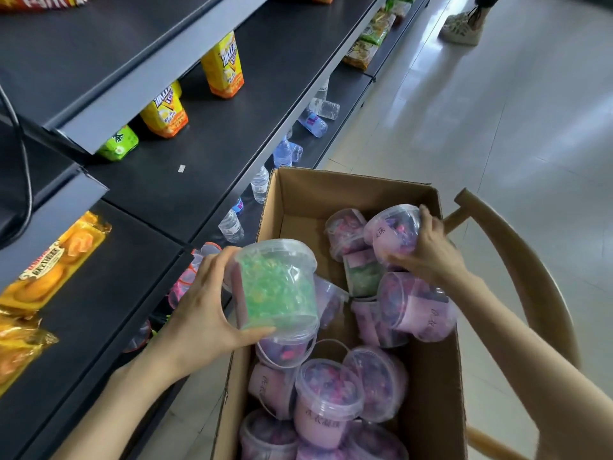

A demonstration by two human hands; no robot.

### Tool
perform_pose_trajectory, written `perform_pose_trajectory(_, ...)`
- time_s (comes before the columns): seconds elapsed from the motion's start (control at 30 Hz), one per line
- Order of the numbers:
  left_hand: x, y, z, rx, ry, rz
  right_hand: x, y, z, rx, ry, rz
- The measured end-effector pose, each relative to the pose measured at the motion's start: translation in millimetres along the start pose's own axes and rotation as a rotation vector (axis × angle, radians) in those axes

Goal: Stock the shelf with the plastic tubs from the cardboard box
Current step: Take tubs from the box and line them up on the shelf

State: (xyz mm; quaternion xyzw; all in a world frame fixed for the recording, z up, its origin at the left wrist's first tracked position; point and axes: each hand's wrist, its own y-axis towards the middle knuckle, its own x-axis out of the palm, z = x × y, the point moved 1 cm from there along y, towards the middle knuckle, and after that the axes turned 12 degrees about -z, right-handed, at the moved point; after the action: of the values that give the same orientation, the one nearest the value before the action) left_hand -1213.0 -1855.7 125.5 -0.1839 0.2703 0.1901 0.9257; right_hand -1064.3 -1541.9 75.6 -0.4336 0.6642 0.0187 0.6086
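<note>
Holding a green tub (277, 285) in my left hand (205, 303), fingers curled round its wall, just above the cardboard box (348, 194). My right hand (431, 250) wraps a purple tub (394, 232) lying inside, farther off. I judge them light, stiff and slick, so I would grip below the lid rim. The shelf (109, 293) beyond my left knuckles possibly holds tubs already.

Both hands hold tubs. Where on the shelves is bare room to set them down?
Middle shelf: bare between the yellow cartons and its front edge. Nearer shelf: bare right of the orange cake packets. Crowded: the cardboard box, full of tubs.
</note>
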Motion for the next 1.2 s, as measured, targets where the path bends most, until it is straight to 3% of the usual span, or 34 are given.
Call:
perform_pose_trajectory(0.1,-0.7,1.9,1.3,0.002,0.020,0.007,18.7,9.8,1.8,0.044,-0.120,0.024)
perform_pose_trajectory(0.17,-0.4,1.1,1.9,0.005,0.037,-0.006,21.7,8.3,-1.3,0.026,-0.037,0.057)
perform_pose_trajectory(0.37,-5.0,-1.1,-4.4,-0.038,0.165,0.053,35.9,-20.3,-62.3,-0.396,0.497,0.009)
perform_pose_trajectory(0.5,-10.0,-0.8,-6.1,-0.039,0.120,0.117,64.2,-11.2,-107.2,-0.478,0.392,-0.179)
perform_pose_trajectory(0.63,-18.7,-1.3,-8.5,-0.027,0.108,0.110,58.1,20.1,-70.9,-0.259,0.350,-0.017)
perform_pose_trajectory(0.67,-20.2,-1.1,-10.6,-0.026,0.115,0.115,55.5,27.0,-54.3,-0.122,0.346,-0.040)
perform_pose_trajectory(0.73,-21.5,-0.2,-15.4,-0.042,0.116,0.121,59.1,38.2,-28.1,0.161,0.363,-0.247)
perform_pose_trajectory(0.8,-20.1,1.6,-19.8,-0.065,0.106,0.127,74.7,40.0,-19.8,0.277,0.303,-0.387)
perform_pose_trajectory(0.87,-16.9,4.0,-22.5,-0.077,0.093,0.122,93.2,36.9,-21.4,0.285,0.253,-0.326)
perform_pose_trajectory(1.0,-15.1,6.5,-23.4,-0.065,0.032,0.123,111.9,31.6,-32.1,0.264,0.160,0.001)
perform_pose_trajectory(1.2,-14.5,1.5,-22.0,-0.036,0.056,0.143,97.1,26.5,-25.9,0.156,0.205,-0.011)
